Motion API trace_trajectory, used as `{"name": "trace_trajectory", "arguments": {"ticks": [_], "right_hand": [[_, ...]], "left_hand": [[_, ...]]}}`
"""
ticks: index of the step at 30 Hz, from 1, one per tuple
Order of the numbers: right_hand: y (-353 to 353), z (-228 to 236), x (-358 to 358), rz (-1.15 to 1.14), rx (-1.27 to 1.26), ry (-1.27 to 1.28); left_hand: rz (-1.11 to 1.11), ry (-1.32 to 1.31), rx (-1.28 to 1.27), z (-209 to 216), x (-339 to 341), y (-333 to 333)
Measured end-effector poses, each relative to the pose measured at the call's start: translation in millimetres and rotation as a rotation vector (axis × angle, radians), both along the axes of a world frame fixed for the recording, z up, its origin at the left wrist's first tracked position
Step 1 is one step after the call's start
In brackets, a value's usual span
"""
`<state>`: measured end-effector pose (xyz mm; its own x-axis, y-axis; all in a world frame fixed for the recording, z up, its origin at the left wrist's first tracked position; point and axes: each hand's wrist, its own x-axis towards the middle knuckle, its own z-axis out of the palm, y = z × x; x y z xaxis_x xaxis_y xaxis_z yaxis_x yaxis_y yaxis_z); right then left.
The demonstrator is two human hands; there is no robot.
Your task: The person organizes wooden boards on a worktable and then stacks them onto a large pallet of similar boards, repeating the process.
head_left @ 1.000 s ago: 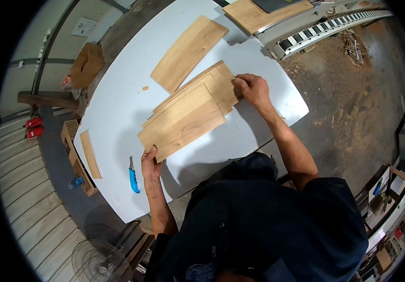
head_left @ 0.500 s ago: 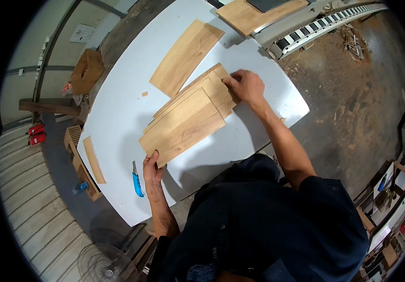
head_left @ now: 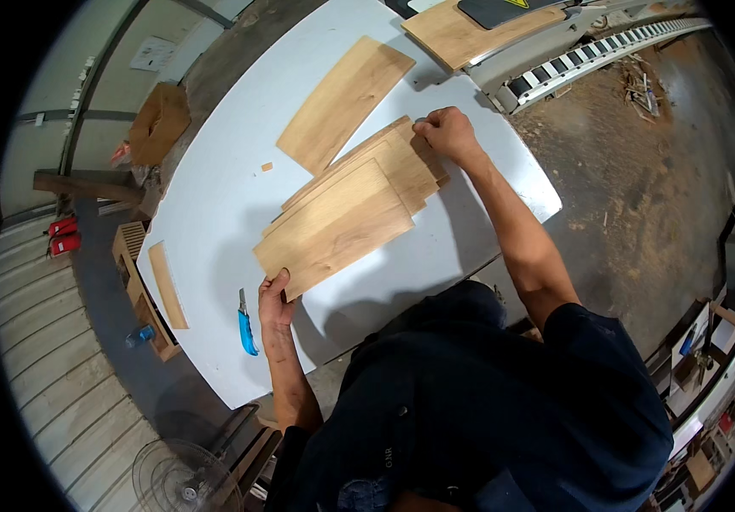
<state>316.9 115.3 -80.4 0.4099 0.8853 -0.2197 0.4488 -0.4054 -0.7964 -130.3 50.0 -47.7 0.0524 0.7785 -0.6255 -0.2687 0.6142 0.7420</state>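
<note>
Several light-brown wood-grain boards lie fanned in a stepped stack over the white table. My left hand grips the near left corner of the top board, thumb on its face and the other fingers hidden beneath. At the stack's far right end, my right hand is closed with thumb and forefinger on the edge of a lower board. A utility knife with a blue handle and its blade out rests on the table beside my left hand. Behind the stack lies another wood-grain board, flat and apart.
The white table also bears a narrow wood strip at its left edge and a small wood scrap. At the far right stand a machine with a wooden panel and a black-and-white slatted track. A fan stands at lower left.
My right hand has lifted slightly and changed its grip at the far end, where more stepped board ends now show. The left hand keeps its hold on the near corner.
</note>
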Motion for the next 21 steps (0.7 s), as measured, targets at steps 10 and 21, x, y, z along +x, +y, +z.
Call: {"name": "trace_trajectory", "arguments": {"ticks": [10, 21], "right_hand": [[-1.6, 6.8, -9.0, -0.017, 0.102, 0.114], [-2.3, 12.7, 6.5, 0.056, -0.022, 0.060]], "left_hand": [[0.030, 0.022, 0.008, -3.6, 7.6, 0.9], [-0.122, -0.045, -0.078, -15.1, 2.0, 31.2]]}}
